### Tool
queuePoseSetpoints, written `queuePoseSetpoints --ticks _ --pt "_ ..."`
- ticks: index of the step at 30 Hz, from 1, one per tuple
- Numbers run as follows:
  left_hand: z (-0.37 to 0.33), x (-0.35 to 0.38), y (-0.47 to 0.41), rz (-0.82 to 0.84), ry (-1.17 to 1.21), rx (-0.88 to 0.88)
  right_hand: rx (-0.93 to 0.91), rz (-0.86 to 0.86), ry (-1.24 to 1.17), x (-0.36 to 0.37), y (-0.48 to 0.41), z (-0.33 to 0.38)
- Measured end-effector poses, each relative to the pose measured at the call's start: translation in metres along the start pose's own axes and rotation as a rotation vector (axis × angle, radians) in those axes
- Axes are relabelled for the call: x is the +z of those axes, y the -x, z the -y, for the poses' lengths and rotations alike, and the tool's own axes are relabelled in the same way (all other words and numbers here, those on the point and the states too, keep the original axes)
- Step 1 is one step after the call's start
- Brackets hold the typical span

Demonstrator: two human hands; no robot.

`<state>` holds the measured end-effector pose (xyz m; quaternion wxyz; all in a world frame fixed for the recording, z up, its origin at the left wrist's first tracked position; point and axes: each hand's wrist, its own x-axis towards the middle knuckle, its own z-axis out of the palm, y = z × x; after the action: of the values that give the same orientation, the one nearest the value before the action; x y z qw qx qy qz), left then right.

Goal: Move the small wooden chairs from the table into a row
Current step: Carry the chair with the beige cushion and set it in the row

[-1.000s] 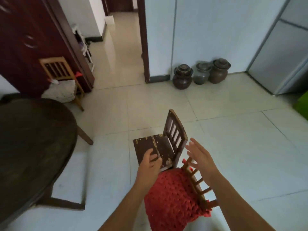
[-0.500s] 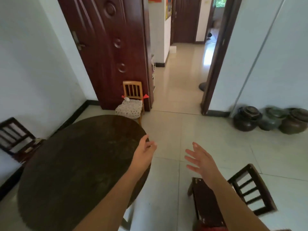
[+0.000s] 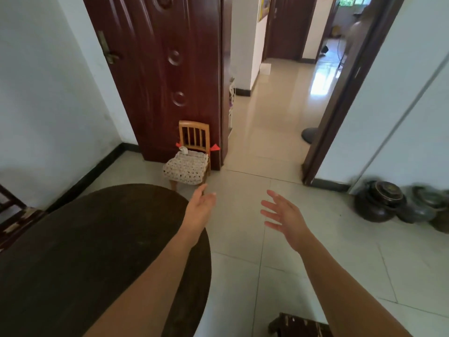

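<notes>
**Both hands bare and empty above the floor, one light chair ahead by the door**

Pale tiled floor (image 3: 286,166) filling most of the view, running on through an open doorway. Round dark surface (image 3: 85,251) low on the left, nothing on its visible top. Dark red door (image 3: 165,69) beyond the surface, shut. Cluster of dark lidded clay jars (image 3: 386,203) far to the right of the surface, against the white wall, blurred.

Light wooden chair (image 3: 193,152) just past the far edge of the surface, upright on the floor, slatted back close to the door, a pale crocheted cover on its seat and red tips at either side. Part of a dark wooden chair (image 3: 12,215) at the left of the surface, cut off by the frame. Edge of another dark chair seat (image 3: 298,324) at the bottom, right of the surface, mostly out of view.

Left hand (image 3: 200,207) at the surface's right rim, fingers extended and loosely together, gripping nothing. Right hand (image 3: 284,215) further right over bare tiles, fingers spread wide, palm turned inward, likewise empty. Hands well apart, neither touching any chair.
</notes>
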<state>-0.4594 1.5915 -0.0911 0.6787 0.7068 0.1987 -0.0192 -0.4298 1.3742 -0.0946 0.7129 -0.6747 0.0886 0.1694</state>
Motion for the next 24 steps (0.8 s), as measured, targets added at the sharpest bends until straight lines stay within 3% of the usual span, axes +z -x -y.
queuePoseSetpoints --ticks 18,24 --pt "-0.087 0.033 -0.371 -0.125 0.125 -0.120 0.005 0.146 0.256 0.043 -0.374 0.155" --pt "-0.116 0.033 -0.470 -0.248 0.176 -0.114 0.009 0.229 0.333 0.066 -0.486 0.194"
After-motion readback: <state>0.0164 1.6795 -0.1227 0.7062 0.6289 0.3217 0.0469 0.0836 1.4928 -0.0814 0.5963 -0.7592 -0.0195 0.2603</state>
